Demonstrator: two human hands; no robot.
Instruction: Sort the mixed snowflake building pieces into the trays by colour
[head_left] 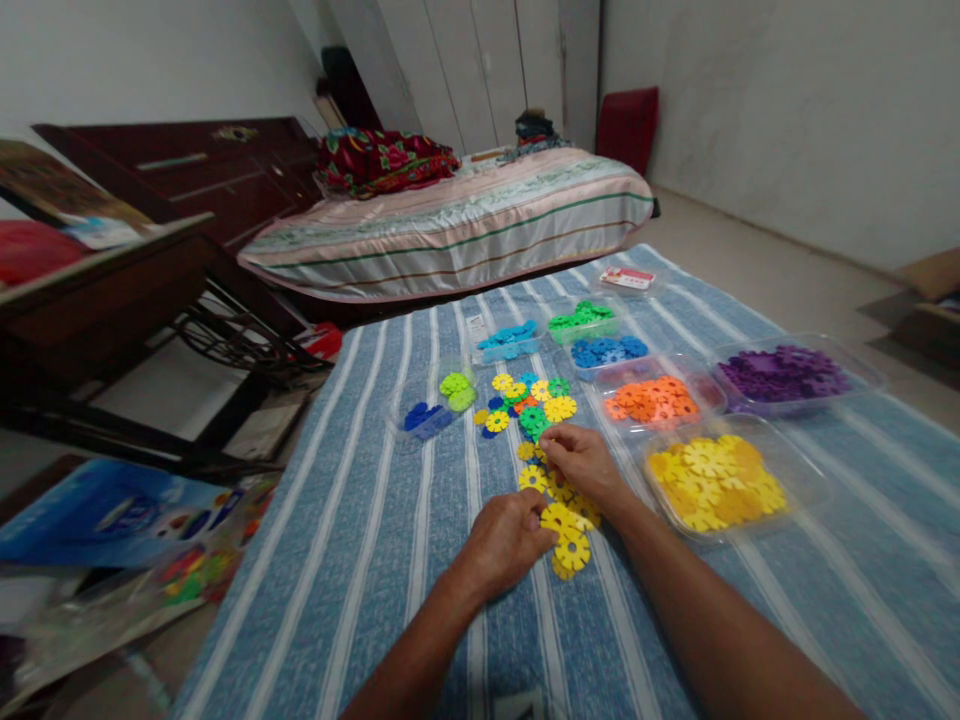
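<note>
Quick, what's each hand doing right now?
Left hand: curled at the yellow pieces; whether it holds any cannot be told.
Right hand: curled beside green pieces; grip cannot be told.

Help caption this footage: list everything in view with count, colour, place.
Loose discs: many, mostly yellow, centre
Tubs: at least seven, clear, beside and beyond them
Sorted discs: eight piles, yellow, orange, purple, green, lime, three blues, in tubs
Striped cloth: one, blue, underneath
Card: one, red-white, far end
Bed: one, pale, background
Headboard: one, dark, back left
Floral bundle: one, red, on bed
Tall doors: several, pale, back
Upright panel: one, red, back
Table: one, dark, left
Packet: one, blue, lower left
Bag: one, clear, lower left
Left hand: one, bare, at loose discs
Right hand: one, bare, at loose discs
</note>
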